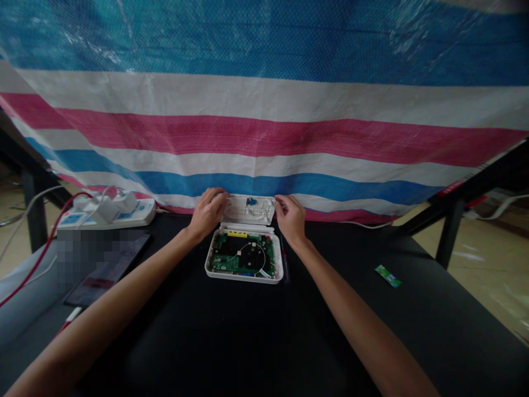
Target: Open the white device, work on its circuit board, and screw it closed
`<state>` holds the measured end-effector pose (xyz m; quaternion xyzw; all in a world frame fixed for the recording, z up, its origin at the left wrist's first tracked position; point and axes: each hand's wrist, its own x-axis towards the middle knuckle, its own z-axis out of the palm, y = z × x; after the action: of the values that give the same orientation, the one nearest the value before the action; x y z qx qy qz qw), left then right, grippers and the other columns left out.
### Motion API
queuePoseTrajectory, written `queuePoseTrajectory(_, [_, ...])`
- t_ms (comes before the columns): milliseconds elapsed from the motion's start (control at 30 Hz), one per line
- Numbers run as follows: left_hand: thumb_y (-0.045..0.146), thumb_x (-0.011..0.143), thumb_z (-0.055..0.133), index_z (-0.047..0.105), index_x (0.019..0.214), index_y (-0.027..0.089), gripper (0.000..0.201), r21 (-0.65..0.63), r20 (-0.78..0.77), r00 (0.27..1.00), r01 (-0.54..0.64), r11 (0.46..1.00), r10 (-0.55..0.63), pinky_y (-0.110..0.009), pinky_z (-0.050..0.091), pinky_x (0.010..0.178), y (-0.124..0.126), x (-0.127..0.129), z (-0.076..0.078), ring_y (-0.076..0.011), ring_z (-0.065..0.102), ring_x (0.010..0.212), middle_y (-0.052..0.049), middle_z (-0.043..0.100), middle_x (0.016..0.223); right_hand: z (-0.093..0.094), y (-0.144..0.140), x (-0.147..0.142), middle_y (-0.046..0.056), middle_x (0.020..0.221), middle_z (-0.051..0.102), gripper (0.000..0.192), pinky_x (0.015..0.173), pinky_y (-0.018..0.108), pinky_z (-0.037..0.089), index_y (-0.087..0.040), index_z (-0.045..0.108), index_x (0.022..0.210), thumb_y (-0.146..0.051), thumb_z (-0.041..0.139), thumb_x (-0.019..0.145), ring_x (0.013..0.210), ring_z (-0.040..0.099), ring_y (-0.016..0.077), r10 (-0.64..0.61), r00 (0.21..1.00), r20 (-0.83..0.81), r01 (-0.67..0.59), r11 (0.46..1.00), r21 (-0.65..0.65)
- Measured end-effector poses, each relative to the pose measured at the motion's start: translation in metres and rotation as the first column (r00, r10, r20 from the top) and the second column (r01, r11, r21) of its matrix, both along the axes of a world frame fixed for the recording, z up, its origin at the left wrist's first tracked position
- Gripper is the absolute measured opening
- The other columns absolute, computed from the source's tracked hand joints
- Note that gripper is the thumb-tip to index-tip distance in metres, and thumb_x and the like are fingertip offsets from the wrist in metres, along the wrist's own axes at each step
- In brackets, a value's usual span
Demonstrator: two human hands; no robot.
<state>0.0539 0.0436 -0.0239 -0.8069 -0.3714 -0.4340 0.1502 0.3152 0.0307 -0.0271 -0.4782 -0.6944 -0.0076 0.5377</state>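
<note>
Left hand (211, 209) and right hand (291, 218) each have a closed grip on one side of the cover (248, 214) at the case's (243, 278) far edge on the counter (177, 342); keep both sides level, clear of the wire (265, 255).

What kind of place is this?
Perhaps a makeshift workspace: a table with an open white case, its circuit board showing, and a power strip with plugs in it.

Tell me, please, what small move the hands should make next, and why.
Perhaps tilt the white cover slowly toward the white case: the left hand and right hand hold its opposite ends, and the green circuit board lies uncovered in front of it.
</note>
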Motion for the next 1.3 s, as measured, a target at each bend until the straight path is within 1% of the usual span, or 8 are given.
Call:
queuePoseTrajectory(333, [0.019,0.095,0.050,0.065,0.104,0.018,0.017,0.061,0.000,0.999,-0.034,0.998,0.034,-0.039,0.043,0.084,-0.003,-0.001,0.002,-0.0249,0.058,0.100,-0.011,0.066,0.107,0.002,-0.005,-0.002,0.013,0.100,0.069,0.023,0.085,0.039,0.053,-0.016,0.068,0.100,-0.020,0.047,0.090,0.092,0.064,0.0245,-0.065,0.998,-0.013,0.065,0.996,0.068])
queuePoseTrajectory(467, [0.012,0.092,0.051,0.065,0.098,0.019,0.017,0.156,0.064,0.997,0.028,0.987,-0.039,-0.039,0.043,0.084,-0.012,0.003,0.013,-0.0239,0.060,0.099,-0.010,0.067,0.103,0.012,-0.016,-0.007,0.012,0.096,0.068,0.024,0.088,0.039,0.051,-0.018,0.068,0.097,-0.019,0.044,0.092,0.095,0.064,0.0238,-0.091,0.995,-0.042,0.097,0.979,0.179])
queuePoseTrajectory(567, [0.010,0.091,0.050,0.064,0.097,0.020,0.018,0.168,0.093,0.990,0.092,0.981,-0.109,-0.037,0.044,0.080,-0.024,0.011,0.024,-0.0212,0.061,0.091,-0.008,0.068,0.099,0.024,-0.027,-0.013,0.010,0.090,0.068,0.024,0.083,0.036,0.051,-0.019,0.067,0.090,-0.018,0.044,0.092,0.089,0.064,0.0221,-0.043,0.999,-0.023,0.046,0.983,0.175])
queuePoseTrajectory(633, [0.010,0.091,0.050,0.064,0.097,0.019,0.018,0.144,0.115,0.980,0.144,0.979,-0.161,-0.035,0.045,0.078,-0.035,0.017,0.030,-0.0196,0.061,0.086,-0.007,0.068,0.096,0.032,-0.034,-0.017,0.009,0.089,0.069,0.023,0.078,0.032,0.051,-0.018,0.067,0.088,-0.016,0.045,0.090,0.084,0.064,0.0204,0.017,1.000,0.026,-0.020,0.996,0.092])
queuePoseTrajectory(733, [0.014,0.095,0.047,0.063,0.101,0.018,0.017,-0.057,0.186,0.966,0.194,0.979,-0.181,-0.034,0.049,0.081,-0.053,0.026,0.031,-0.0192,0.062,0.092,-0.007,0.067,0.097,0.041,-0.042,-0.022,0.007,0.086,0.071,0.019,0.072,0.028,0.048,-0.016,0.069,0.087,-0.012,0.050,0.086,0.076,0.064,0.0179,0.115,0.978,0.175,-0.085,0.982,-0.167])
queuePoseTrajectory(900, [0.021,0.096,0.051,0.062,0.108,0.020,0.017,-0.326,0.126,0.966,0.257,0.910,-0.228,-0.037,0.050,0.091,-0.076,0.030,0.016,-0.0210,0.061,0.103,-0.007,0.064,0.105,0.048,-0.053,-0.025,0.004,0.080,0.074,0.013,0.068,0.025,0.042,-0.018,0.073,0.087,-0.020,0.059,0.087,0.073,0.065,0.0168,0.293,0.873,0.389,-0.027,0.826,-0.563])
queuePoseTrajectory(1133, [0.024,0.096,0.051,0.057,0.118,0.018,0.023,-0.479,-0.028,0.975,0.179,0.859,-0.219,-0.043,0.050,0.094,-0.076,0.029,-0.008,-0.0252,0.059,0.109,-0.010,0.062,0.116,0.042,-0.063,-0.023,0.005,0.082,0.073,0.014,0.063,0.025,0.038,-0.019,0.074,0.094,-0.024,0.068,0.083,0.071,0.064,0.0160,0.415,0.787,0.456,0.043,0.701,-0.712])
queuePoseTrajectory(1300, [0.019,0.099,0.042,0.055,0.120,0.017,0.024,-0.499,-0.147,0.969,0.100,0.861,-0.198,-0.044,0.050,0.090,-0.075,0.033,-0.015,-0.0257,0.060,0.105,-0.010,0.064,0.113,0.046,-0.070,-0.023,0.003,0.080,0.072,0.014,0.062,0.025,0.036,-0.019,0.074,0.092,-0.020,0.072,0.078,0.069,0.061,0.0138,0.520,0.738,0.431,-0.013,0.648,-0.761])
